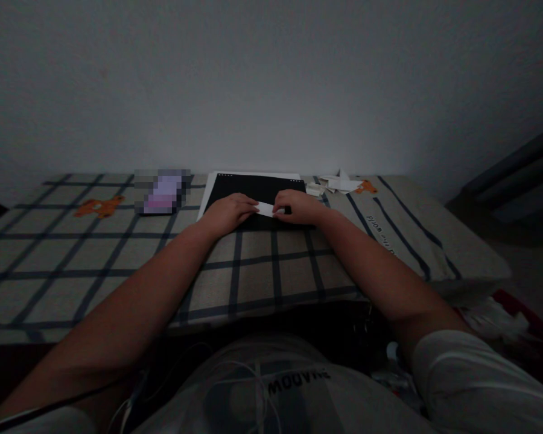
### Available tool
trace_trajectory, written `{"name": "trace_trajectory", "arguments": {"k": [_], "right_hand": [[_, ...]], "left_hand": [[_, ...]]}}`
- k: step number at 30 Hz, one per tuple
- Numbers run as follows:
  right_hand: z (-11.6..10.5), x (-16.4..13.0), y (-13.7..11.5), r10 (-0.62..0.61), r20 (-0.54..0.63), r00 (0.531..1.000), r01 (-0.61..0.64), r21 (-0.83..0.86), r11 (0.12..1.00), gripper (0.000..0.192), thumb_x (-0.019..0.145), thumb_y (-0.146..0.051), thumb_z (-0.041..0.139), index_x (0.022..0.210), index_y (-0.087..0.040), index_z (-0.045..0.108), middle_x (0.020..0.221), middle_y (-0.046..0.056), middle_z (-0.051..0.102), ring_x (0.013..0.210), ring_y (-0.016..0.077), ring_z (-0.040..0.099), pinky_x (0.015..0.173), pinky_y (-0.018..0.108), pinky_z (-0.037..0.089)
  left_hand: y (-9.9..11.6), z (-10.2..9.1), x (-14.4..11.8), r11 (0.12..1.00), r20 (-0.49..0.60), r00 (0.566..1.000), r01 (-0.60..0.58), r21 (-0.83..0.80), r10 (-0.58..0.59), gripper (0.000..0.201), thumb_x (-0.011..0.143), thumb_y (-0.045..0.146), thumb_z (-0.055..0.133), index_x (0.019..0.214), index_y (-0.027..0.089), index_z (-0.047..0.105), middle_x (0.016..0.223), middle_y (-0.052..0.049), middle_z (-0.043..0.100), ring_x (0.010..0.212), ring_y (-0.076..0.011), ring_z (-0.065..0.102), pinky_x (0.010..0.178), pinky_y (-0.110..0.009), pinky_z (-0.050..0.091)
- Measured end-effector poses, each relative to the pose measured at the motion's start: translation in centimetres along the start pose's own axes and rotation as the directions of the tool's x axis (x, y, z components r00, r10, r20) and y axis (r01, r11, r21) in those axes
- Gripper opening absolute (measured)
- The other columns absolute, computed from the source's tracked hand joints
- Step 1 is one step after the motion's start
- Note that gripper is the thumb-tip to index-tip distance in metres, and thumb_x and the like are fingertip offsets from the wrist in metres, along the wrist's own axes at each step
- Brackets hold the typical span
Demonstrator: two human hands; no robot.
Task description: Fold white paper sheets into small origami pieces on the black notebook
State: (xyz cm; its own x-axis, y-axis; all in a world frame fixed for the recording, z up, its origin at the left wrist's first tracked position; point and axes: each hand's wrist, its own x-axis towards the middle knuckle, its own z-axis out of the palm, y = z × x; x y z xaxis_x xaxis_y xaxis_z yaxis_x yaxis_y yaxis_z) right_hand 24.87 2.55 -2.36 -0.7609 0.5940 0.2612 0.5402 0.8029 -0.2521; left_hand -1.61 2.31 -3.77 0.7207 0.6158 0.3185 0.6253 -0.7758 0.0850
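Note:
A small folded piece of white paper [265, 209] lies between my two hands, over a black notebook cover [257, 184]. My left hand [232, 212] has its fingers closed on the left end of the paper. With thumb and forefinger, my right hand [298, 207] pinches the right end. Both hands rest low against the black cover. White sheets [207, 194] stick out from under the cover at its left and top edges.
On the checked tablecloth [253, 259], a phone-like object with a blurred screen [165, 191] lies to the left. Folded white paper pieces [341, 182] sit at the right, near the wall [271, 84]. Orange bear prints [99, 207] mark the cloth. A white cable [253, 364] hangs over my shirt.

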Motion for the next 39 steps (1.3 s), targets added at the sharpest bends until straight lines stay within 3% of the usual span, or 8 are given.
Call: {"name": "trace_trajectory", "arguments": {"k": [12, 17, 21, 25, 28, 31, 34, 39], "right_hand": [[-0.1, 0.0, 0.1, -0.021, 0.009, 1.0, 0.021, -0.002, 1.0, 0.016, 0.091, -0.022, 0.065, 0.091, -0.018, 0.081, 0.096, 0.009, 0.07, 0.091, 0.0206, 0.061, 0.084, 0.035, 0.045], [0.4, 0.1, -0.3, -0.068, 0.001, 0.998, 0.068, 0.007, 0.998, 0.017, 0.092, -0.022, 0.065, 0.089, -0.016, 0.08, 0.091, 0.009, 0.071, 0.087, 0.0199, 0.061, 0.081, 0.034, 0.045], [0.7, 0.4, -0.8, -0.105, -0.009, 0.994, 0.106, 0.079, 0.991, 0.018, 0.094, -0.026, 0.065, 0.088, -0.018, 0.08, 0.091, 0.008, 0.073, 0.086, 0.0193, 0.062, 0.082, 0.034, 0.045], [0.9, 0.6, -1.1, -0.142, 0.001, 0.99, 0.14, 0.181, 0.973, 0.019, 0.096, -0.029, 0.063, 0.091, -0.021, 0.08, 0.093, 0.006, 0.077, 0.091, 0.0192, 0.065, 0.089, 0.036, 0.046], [1.3, 0.7, -0.7, -0.105, -0.077, 0.991, 0.119, 0.195, 0.974, 0.022, 0.098, -0.029, 0.06, 0.1, -0.021, 0.08, 0.102, 0.008, 0.077, 0.098, 0.0208, 0.067, 0.092, 0.038, 0.048], [1.9, 0.8, 0.1, -0.027, -0.163, 0.986, 0.043, 0.096, 0.994, 0.027, 0.092, -0.027, 0.066, 0.117, -0.023, 0.078, 0.123, 0.011, 0.072, 0.116, 0.0259, 0.063, 0.101, 0.045, 0.046], [2.3, 0.7, 0.5, -0.028, -0.118, 0.993, 0.031, 0.023, 0.999, 0.037, 0.091, -0.026, 0.068, 0.128, -0.026, 0.073, 0.142, 0.011, 0.064, 0.132, 0.0287, 0.056, 0.112, 0.051, 0.04], [2.1, 0.5, -0.1, -0.119, -0.063, 0.991, 0.12, 0.017, 0.993, 0.036, 0.095, -0.03, 0.065, 0.13, -0.027, 0.072, 0.145, 0.01, 0.062, 0.135, 0.0266, 0.055, 0.114, 0.049, 0.04]], "left_hand": [[0.0, 0.1, 0.1, 0.999, 0.003, 1.0, 0.01, -0.031, -0.01, 0.033, 0.098, 0.026, 0.047, 0.114, 0.018, 0.075, 0.132, -0.012, 0.069, 0.124, -0.0266, 0.06, 0.109, -0.047, 0.048], [0.1, -0.1, 0.1, 0.998, -0.038, 0.999, 0.02, 0.059, -0.018, 0.035, 0.099, 0.03, 0.048, 0.114, 0.019, 0.077, 0.132, -0.013, 0.068, 0.122, -0.0299, 0.06, 0.106, -0.05, 0.048], [0.4, -0.2, 0.1, 0.993, -0.016, 0.998, 0.06, 0.099, -0.059, 0.041, 0.101, 0.037, 0.045, 0.124, 0.019, 0.074, 0.125, -0.012, 0.071, 0.116, -0.0305, 0.062, 0.099, -0.048, 0.051], [0.4, -0.2, 0.2, 0.993, 0.011, 0.997, 0.078, 0.09, -0.079, 0.044, 0.102, 0.041, 0.043, 0.124, 0.019, 0.074, 0.129, -0.012, 0.07, 0.121, -0.0288, 0.063, 0.104, -0.046, 0.049], [0.4, -0.2, 0.2, 0.996, 0.023, 0.997, 0.068, 0.063, -0.07, 0.045, 0.102, 0.042, 0.044, 0.123, 0.017, 0.074, 0.132, -0.013, 0.07, 0.124, -0.0285, 0.063, 0.108, -0.046, 0.048], [0.3, -0.2, 0.1, 0.998, 0.025, 0.998, 0.063, 0.021, -0.063, 0.044, 0.101, 0.042, 0.047, 0.124, 0.016, 0.074, 0.135, -0.013, 0.069, 0.126, -0.0287, 0.062, 0.109, -0.046, 0.048], [0.3, -0.3, -0.1, 0.999, 0.03, 0.999, 0.035, -0.028, -0.034, 0.042, 0.1, 0.041, 0.05, 0.124, 0.017, 0.073, 0.137, -0.012, 0.068, 0.128, -0.0274, 0.062, 0.11, -0.044, 0.048], [0.6, -0.7, -0.3, 0.995, 0.052, 0.998, -0.042, -0.087, 0.046, 0.037, 0.1, 0.038, 0.051, 0.122, 0.022, 0.075, 0.135, -0.008, 0.069, 0.126, -0.025, 0.065, 0.108, -0.042, 0.05]]}}
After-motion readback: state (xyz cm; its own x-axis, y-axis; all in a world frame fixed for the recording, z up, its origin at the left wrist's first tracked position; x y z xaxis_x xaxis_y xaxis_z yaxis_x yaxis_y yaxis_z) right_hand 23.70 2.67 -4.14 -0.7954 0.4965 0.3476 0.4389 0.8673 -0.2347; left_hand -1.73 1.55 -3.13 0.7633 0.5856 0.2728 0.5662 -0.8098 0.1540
